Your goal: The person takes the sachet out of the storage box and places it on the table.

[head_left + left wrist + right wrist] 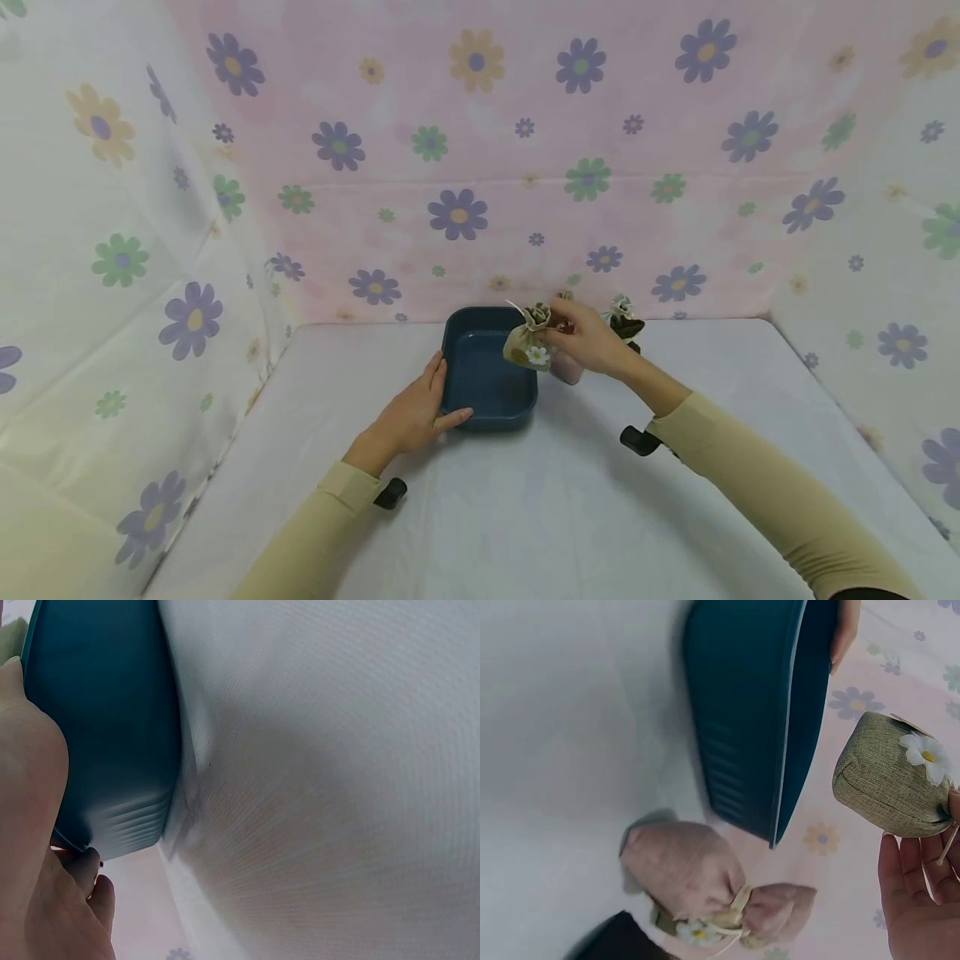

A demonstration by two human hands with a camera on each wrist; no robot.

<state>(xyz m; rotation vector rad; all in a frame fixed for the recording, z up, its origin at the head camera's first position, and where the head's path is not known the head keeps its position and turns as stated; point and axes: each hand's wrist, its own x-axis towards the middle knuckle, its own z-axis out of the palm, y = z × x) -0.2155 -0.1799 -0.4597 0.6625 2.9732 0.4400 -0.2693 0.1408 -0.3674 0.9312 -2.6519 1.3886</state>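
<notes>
A dark blue rectangular bin (486, 379) stands on the white-covered table. My left hand (411, 410) holds its left side, with the thumb over the near rim and the fingers along the outer wall. In the left wrist view, the bin's wall (112, 727) shows beside the hand. My right hand (588, 335) pinches a small olive-beige drawstring pouch (527, 347) by its gathered neck, above the bin's right rim. A white daisy (928, 755) decorates the pouch in the right wrist view. Below that hand lies a pink drawstring pouch (681, 864).
Another pouch, with a pale top and dark green parts (626, 325), stands at the back right, partly behind my right hand. Flower-printed cloth (480, 167) closes off the back and both sides of the table (510, 517).
</notes>
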